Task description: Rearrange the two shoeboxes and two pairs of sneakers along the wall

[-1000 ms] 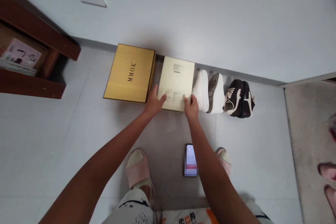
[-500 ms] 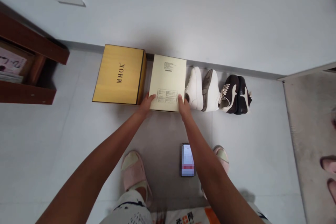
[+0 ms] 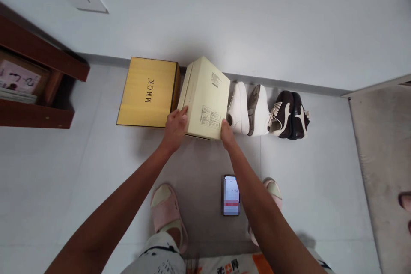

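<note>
A cream cardboard box (image 3: 205, 98) with printed labels on its top is tilted, its left side raised so that a seam along that side shows. My left hand (image 3: 176, 128) grips its lower left edge, fingers partly hidden. At the lower right corner my right hand (image 3: 227, 134) holds the box, thumb on the edge. Just left of it stands a yellow MMOK box (image 3: 149, 92) with a dark edge. To the right, a pair of white shoes (image 3: 240, 109) stands close to the cream box, beside a pair of dark brown sneakers (image 3: 282, 115) with light laces.
A phone (image 3: 231, 197) with a lit screen lies on the floor between my feet in pink slippers (image 3: 167, 207). Behind the boxes runs a white wall (image 3: 224, 17). Reddish-brown wooden furniture (image 3: 35, 113) juts in at left. More slippers (image 3: 405, 201) lie at far right.
The cream box has gone from lying level to tilting, its left side up and turned toward the right. My left hand has shifted slightly left along with that side.
</note>
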`<state>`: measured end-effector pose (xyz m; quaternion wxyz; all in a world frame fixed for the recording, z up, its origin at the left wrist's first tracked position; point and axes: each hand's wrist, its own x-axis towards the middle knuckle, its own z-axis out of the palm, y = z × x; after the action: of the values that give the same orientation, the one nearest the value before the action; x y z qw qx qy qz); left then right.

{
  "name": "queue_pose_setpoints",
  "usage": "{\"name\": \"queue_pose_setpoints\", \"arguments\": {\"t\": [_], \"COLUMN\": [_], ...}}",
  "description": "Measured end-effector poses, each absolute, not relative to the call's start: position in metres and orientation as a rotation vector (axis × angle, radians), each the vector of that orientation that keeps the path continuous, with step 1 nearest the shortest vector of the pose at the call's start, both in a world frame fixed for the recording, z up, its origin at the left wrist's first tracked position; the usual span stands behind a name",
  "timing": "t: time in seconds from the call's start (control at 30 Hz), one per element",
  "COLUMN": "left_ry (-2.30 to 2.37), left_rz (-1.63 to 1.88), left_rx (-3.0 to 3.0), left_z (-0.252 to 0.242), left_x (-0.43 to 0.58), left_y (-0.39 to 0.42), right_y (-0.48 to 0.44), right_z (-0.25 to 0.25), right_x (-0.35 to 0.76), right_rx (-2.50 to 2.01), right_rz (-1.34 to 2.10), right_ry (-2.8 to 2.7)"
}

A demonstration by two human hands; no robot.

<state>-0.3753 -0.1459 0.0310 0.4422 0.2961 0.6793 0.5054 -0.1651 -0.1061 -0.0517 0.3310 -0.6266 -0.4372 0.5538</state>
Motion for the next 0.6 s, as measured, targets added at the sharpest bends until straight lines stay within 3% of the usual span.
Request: {"name": "queue_pose_setpoints", "arguments": {"t": [0.13, 0.6], "left_ry": [1.805, 1.581], "left_rz": [1.278, 1.261], "left_rx": [0.952, 0.61], "left_z": [0.039, 0.031], "left_x": [-0.374, -0.369], "left_y": [-0.15, -0.149], "right_y": [-0.103, -0.098], "right_z": [-0.052, -0.04], "right_x": [-0.179, -0.196], "right_rx": [-1.594, -1.636], "right_rz": [1.409, 1.501], "right_ry": [-1.195, -1.167]}}
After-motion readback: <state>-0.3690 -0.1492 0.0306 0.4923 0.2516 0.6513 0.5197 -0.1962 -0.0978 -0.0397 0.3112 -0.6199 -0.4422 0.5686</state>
